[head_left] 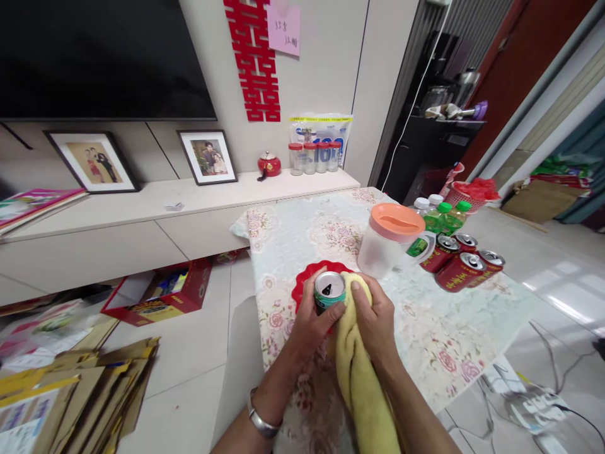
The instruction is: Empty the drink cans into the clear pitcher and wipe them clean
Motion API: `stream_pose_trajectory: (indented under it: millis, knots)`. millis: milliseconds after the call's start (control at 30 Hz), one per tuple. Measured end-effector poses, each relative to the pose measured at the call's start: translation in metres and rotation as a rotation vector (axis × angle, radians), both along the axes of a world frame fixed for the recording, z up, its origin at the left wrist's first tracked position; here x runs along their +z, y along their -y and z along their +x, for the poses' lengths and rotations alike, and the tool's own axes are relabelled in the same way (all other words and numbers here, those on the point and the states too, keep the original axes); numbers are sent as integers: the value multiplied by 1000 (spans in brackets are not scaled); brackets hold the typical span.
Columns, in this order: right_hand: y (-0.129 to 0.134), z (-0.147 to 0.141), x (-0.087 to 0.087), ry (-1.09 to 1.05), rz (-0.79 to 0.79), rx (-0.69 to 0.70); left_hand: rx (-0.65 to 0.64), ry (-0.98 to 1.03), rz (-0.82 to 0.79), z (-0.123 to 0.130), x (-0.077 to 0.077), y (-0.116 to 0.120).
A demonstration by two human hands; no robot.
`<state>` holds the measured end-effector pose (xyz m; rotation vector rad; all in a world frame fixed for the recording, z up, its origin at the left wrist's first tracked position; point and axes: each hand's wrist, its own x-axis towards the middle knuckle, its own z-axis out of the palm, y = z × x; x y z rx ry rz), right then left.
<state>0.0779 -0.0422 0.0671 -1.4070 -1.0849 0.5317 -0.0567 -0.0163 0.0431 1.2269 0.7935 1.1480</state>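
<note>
A small green can (330, 291) with an opened silver top stands upright in my left hand (309, 321), whose fingers and thumb wrap round it. My right hand (377, 318) grips a yellow cloth (362, 384) and presses it against the can's right side. The cloth hangs down between my forearms. Behind and below the can is a red scalloped plate (302, 277), partly hidden by the can and my hands. Whether the can touches the plate is hidden.
On the flowered tablecloth (430, 328), a pitcher (387, 243) with an orange lid stands beyond my right hand. Further right are several red cans (460, 272) and bottles (444, 217). A white cabinet (212, 198) runs behind the table.
</note>
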Motion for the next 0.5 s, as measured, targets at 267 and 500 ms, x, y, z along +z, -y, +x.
stream_pose_trajectory:
  millis: [267, 500]
  knots:
    - [-8, -2, -18, -83, -114, 62, 77, 44, 17, 3, -2, -3]
    - [19, -16, -23, -60, -110, 3, 118, -6, 28, 4, 0, -8]
